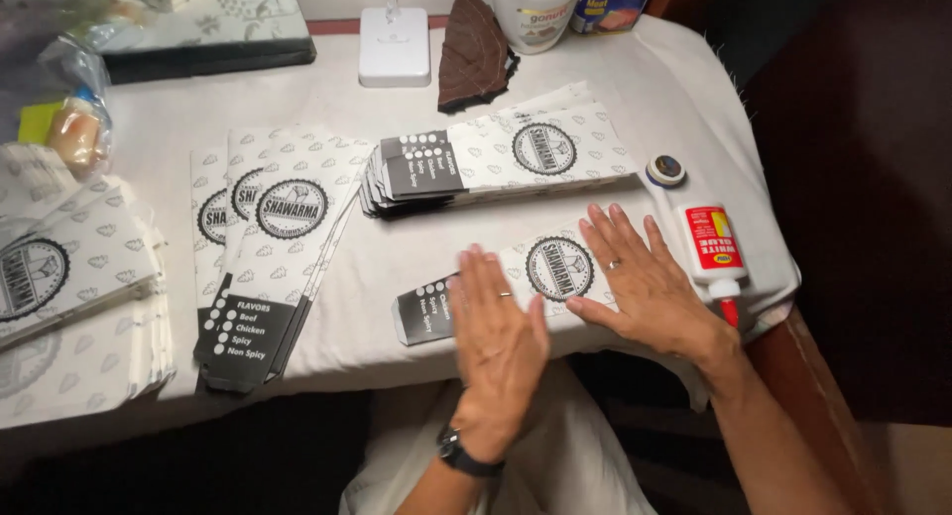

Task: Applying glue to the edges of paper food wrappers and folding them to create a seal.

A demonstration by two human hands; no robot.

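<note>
A flat printed paper sleeve (540, 267), white with a black end and a round black emblem, lies near the table's front edge. My left hand (498, 342) lies flat on its left part, fingers together, a watch on the wrist. My right hand (645, 282) presses flat on its right part, fingers spread, a ring on one finger. Neither hand grips anything.
A stack of like sleeves (496, 158) lies behind, another fan (268, 247) at left, more piles (69, 277) at far left. A white glue bottle (716, 247) and a round cap (665, 170) lie right of my hand. A white lamp base (395, 47), brown cloth (474, 49), jar and can stand at the back.
</note>
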